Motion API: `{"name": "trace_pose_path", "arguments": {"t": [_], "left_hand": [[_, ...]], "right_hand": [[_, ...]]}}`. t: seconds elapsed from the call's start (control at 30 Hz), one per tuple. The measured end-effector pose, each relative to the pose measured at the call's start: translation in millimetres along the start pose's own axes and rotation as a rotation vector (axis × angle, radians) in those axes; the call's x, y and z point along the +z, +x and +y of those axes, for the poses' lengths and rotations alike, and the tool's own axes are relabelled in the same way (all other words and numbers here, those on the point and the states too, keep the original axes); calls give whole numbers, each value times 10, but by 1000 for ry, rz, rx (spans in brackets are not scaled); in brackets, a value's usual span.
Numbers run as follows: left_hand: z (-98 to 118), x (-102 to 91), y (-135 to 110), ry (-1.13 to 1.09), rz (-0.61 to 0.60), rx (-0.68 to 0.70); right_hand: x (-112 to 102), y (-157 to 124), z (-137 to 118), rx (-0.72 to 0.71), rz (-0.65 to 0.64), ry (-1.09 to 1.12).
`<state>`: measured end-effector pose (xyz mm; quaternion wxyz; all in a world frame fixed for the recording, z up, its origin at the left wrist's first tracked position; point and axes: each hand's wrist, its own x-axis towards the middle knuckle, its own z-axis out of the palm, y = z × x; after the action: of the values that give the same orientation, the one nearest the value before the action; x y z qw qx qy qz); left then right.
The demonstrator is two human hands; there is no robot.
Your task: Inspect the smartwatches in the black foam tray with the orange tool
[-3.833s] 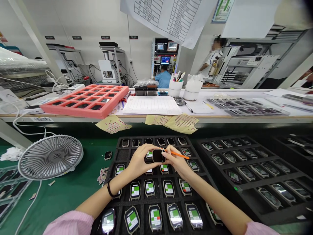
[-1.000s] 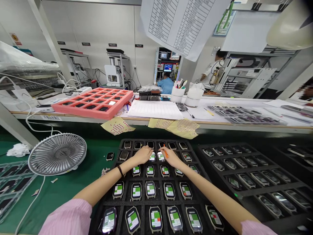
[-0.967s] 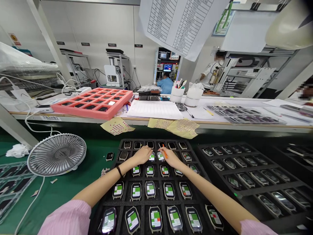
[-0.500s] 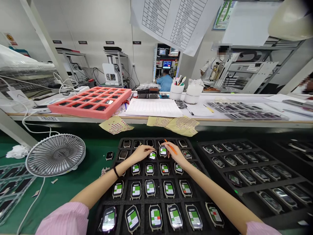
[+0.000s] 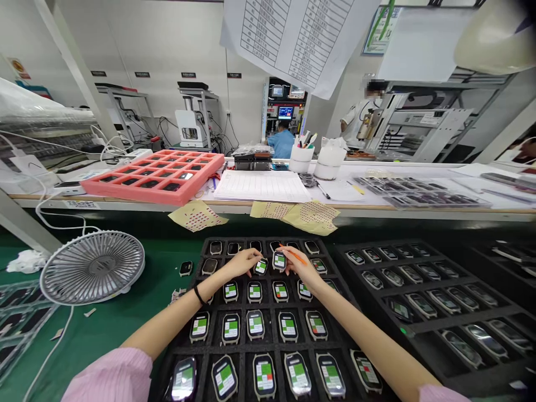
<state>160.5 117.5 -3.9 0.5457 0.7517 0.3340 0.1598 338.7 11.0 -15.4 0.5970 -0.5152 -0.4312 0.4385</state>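
My left hand reaches into the upper rows of a black foam tray, its fingertips at a smartwatch with a green-and-white screen label. My right hand pinches a thin orange stylus, and its fingers rest beside a second labelled watch. Rows of similar watches fill the tray, and those in the top row show dark screens. Both hands hide the slots beneath them.
A loose watch lies on the green mat left of the tray, next to a white desk fan. Another black tray of watches lies to the right. On the bench ahead stand a pink foam tray and a printed form.
The dark watch held between my hands in the oldest frame is no longer held. My hands have moved apart onto the tray's upper rows, and the stylus now lies flatter.
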Motion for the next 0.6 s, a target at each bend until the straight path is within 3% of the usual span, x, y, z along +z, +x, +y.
{"name": "trace_pose_path", "arguments": {"t": [0.13,0.33,0.6], "left_hand": [[51,-22,-6,-93,82,-54],[182,3,-158,-215,122,-23],[119,35,-213,-256,66,171]], "right_hand": [[-29,-10,-30,45,-3,83],[-4,-94,-172,47,-61,159],[13,-124,-165,40,-134,119]]}}
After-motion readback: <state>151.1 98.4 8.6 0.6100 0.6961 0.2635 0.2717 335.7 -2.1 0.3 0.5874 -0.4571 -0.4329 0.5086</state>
